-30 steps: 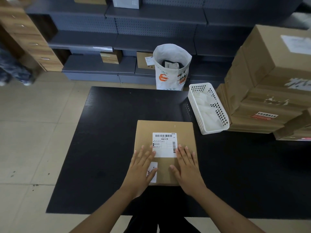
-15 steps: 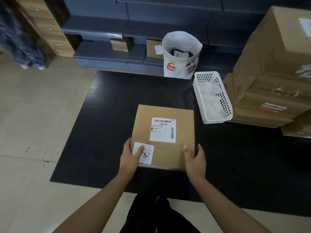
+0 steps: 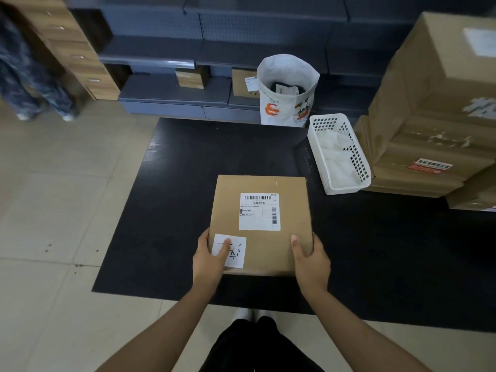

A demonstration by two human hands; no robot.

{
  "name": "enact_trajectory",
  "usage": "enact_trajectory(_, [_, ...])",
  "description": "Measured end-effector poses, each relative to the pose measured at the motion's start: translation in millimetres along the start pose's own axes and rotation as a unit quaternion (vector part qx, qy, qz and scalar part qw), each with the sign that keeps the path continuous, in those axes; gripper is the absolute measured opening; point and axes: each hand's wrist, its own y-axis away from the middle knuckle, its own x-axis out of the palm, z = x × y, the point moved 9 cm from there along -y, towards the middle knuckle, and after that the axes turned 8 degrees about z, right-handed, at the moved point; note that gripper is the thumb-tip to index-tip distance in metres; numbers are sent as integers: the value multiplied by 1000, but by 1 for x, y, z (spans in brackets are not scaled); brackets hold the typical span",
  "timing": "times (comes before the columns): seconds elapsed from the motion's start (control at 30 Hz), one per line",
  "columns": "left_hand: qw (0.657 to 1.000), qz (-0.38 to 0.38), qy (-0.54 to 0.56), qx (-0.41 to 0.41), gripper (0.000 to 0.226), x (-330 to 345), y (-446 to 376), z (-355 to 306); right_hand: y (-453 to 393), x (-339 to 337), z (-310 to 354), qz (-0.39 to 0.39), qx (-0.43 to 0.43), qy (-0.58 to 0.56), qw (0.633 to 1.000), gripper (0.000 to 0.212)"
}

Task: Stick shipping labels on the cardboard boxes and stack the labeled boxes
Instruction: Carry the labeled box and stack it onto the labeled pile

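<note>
A flat brown cardboard box [image 3: 264, 245] lies at the near middle of the black table [image 3: 174, 200]. A white barcode shipping label [image 3: 259, 211] is stuck on its top, and a small white sticker [image 3: 234, 251] with handwriting sits at its near left corner. My left hand [image 3: 209, 260] grips the box's near left corner, thumb on the small sticker. My right hand [image 3: 310, 260] grips the near right corner, thumb on top. A stack of larger cardboard boxes [image 3: 429, 108] stands at the right of the table.
A white plastic basket [image 3: 362, 167] holding white sheets stands right of the box, against the stack. A white paper bag [image 3: 288, 89] stands behind the table. Grey shelves [image 3: 188, 49] with small boxes lie beyond. Another person's legs [image 3: 29, 84] are at far left.
Both hands slid from lying flat on the box top to gripping its near corners. The view has shifted, and the box now appears slightly nearer the table's front edge.
</note>
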Motion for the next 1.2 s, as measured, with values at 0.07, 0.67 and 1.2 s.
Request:
enact_trajectory(0.07, [1000, 4, 6, 7, 55, -2, 0, -6, 3, -2, 4, -8, -1, -5, 1000, 69])
enact_trajectory(0.67, [944, 285, -98, 134, 53, 200, 58, -80, 110, -171, -111, -304, 128, -191, 924, 54])
enact_trajectory(1.2, [752, 576, -232, 223, 39, 510, 348, -47, 316, -365, -347, -545, 299, -291, 727, 69])
